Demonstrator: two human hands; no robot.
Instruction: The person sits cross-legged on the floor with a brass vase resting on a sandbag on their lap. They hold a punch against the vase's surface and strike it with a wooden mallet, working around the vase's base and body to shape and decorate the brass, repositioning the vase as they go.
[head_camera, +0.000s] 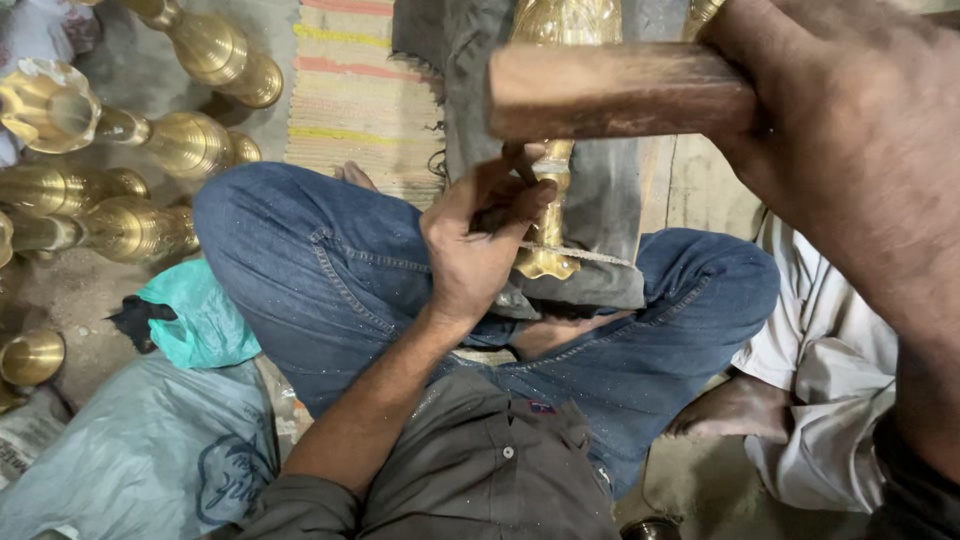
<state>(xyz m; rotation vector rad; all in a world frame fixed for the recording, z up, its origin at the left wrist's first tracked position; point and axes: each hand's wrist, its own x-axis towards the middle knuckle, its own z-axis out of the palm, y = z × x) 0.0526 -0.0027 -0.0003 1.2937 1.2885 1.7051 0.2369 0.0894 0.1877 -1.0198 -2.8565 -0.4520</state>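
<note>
I sit cross-legged in blue jeans. A long brass piece (548, 205) with a flared, scalloped end lies across my lap on a dark grey cloth (610, 190). My left hand (478, 245) pinches a thin dark metal punch (515, 165) against the brass stem. Raised close to the camera, my right hand (850, 130) grips a wooden mallet (615, 90) whose head hovers above the punch. Part of the brass piece is hidden behind the mallet.
Several finished brass vases (150, 140) lie on the floor at the left. A teal plastic bag (200, 315) and a grey sack (140, 450) sit by my left knee. A striped mat (350, 90) lies ahead. Another person in white clothing (820, 380) sits at right, bare foot (735, 410) showing.
</note>
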